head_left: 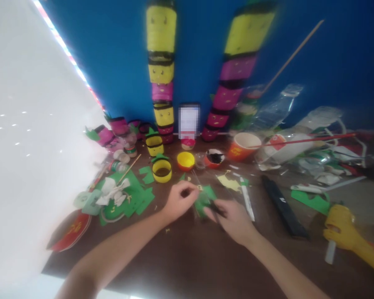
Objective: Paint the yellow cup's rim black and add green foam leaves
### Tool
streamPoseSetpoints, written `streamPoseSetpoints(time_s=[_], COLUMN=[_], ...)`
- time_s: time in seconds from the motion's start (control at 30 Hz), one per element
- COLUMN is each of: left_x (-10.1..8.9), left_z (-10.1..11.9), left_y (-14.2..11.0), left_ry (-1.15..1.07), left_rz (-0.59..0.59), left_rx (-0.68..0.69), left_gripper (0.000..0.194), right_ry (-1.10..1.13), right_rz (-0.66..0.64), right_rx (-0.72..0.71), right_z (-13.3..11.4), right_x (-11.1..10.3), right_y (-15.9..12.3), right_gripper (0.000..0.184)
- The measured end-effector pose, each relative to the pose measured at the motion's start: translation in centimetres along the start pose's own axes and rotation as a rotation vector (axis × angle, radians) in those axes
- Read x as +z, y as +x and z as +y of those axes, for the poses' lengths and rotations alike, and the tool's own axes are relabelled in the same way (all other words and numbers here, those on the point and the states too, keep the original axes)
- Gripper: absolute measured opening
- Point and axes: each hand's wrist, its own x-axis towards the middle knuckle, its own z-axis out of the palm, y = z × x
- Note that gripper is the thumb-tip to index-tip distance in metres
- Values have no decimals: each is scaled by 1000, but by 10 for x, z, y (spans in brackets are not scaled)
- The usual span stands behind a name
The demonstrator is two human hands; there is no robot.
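My left hand (181, 200) is closed in a pinch, thumb against forefinger. Right at its fingertips shows a small pale-yellow bit (200, 187), but whether the fingers hold it I cannot tell. A piece of green paper (209, 192) lies between my hands. My right hand (237, 219) is curled round a slim dark tool (217, 208), smeared by motion, which points at the green paper. Beyond the hands stand a yellow cup (185, 162), a red cup with dark contents (214, 158) and a yellow ring (162, 171). A white pen (247, 199) lies beside my right hand.
Stacked yellow and purple containers (162, 72) rise against the blue wall. Plastic bottles (277, 108) and a red-and-white cup (243, 147) crowd the back right. A black case (283, 207) and a yellow glue gun (339, 220) lie right; green sheets (146, 199) lie left.
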Motion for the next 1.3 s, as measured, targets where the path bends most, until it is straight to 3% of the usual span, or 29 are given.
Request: streamPoseSetpoints(time_s=[0.3, 0.57, 1.3], left_x=[0, 0, -1], left_z=[-1, -2, -1], left_y=[1, 1, 1], left_ry=[-129, -121, -121], left_rz=[100, 108, 30], left_rx=[-107, -95, -35], left_gripper=[19, 20, 14], right_ry=[-80, -123, -169], right_rz=[-41, -31, 5], right_rx=[7, 14, 3], right_z=[-10, -7, -8], right_x=[-5, -1, -1], right_y=[-3, -3, -2], right_gripper=[32, 32, 35])
